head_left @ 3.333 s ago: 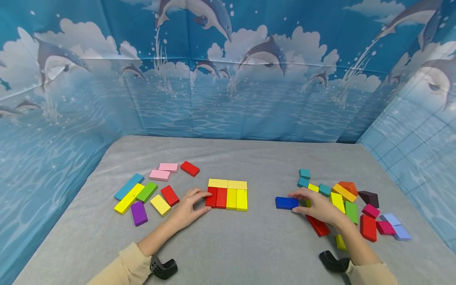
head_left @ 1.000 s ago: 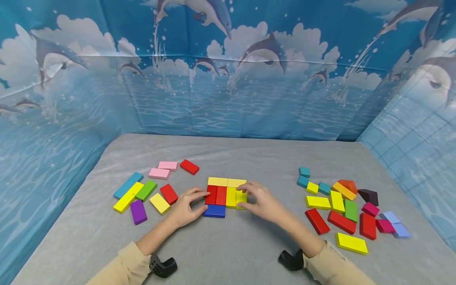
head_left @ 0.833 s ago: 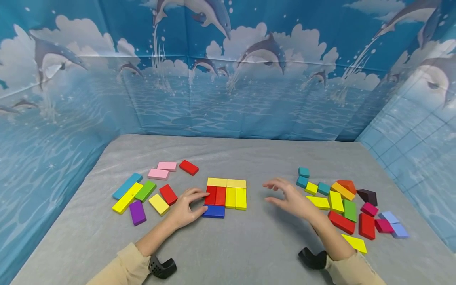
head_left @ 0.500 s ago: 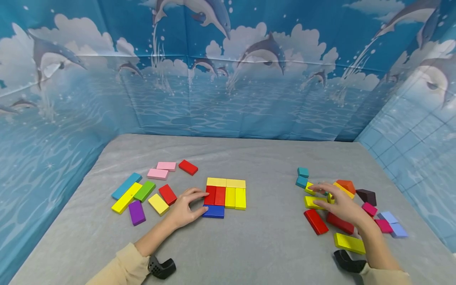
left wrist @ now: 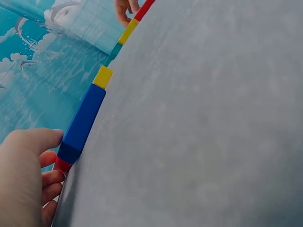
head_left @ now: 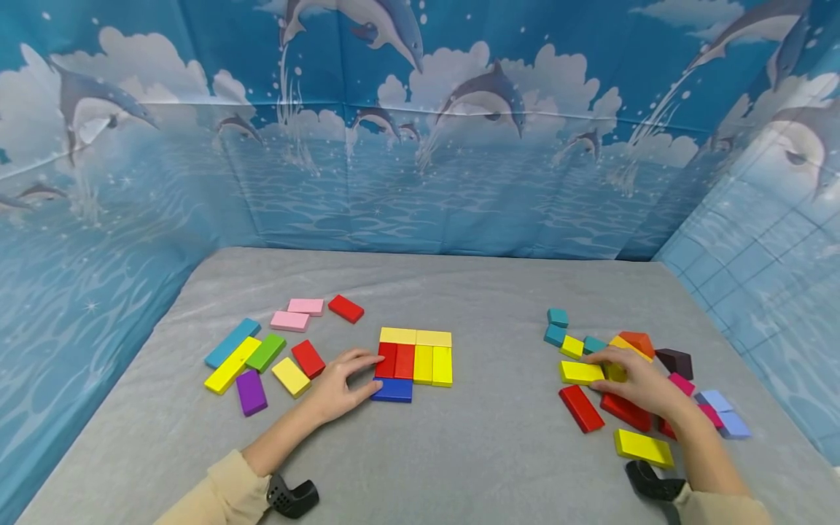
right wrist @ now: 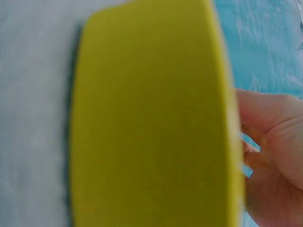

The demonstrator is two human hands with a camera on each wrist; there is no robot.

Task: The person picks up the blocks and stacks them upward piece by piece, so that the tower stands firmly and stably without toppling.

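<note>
My left hand [head_left: 341, 390] rests at the left edge of a flat block rectangle, thumb at the blue block [head_left: 392, 391] and fingertips at a red block [head_left: 386, 360]. Beside that are a second red block [head_left: 405, 362], two upright yellow blocks [head_left: 433, 365] and two pale yellow blocks [head_left: 416, 337] along the top. From the left wrist, the thumb touches the end of the blue block [left wrist: 83, 123]. On the right, my right hand [head_left: 633, 379] pinches the right end of a long yellow block [head_left: 580, 372], thumb in front and fingers behind. In the right wrist view another yellow block [right wrist: 151, 118] fills the foreground.
Around the right hand lie a red block [head_left: 581, 409], a front yellow block [head_left: 644, 448], teal cubes [head_left: 558, 317] and a dark block [head_left: 674, 362]. On the left sit pink blocks [head_left: 289, 321], a purple block [head_left: 252, 392] and a green block [head_left: 265, 353]. A dolphin curtain [head_left: 420, 182] stands behind.
The right hand carried the blue block from the right to below the red blocks, let go, then returned to the right pile and took hold of a yellow block. The left hand stayed.
</note>
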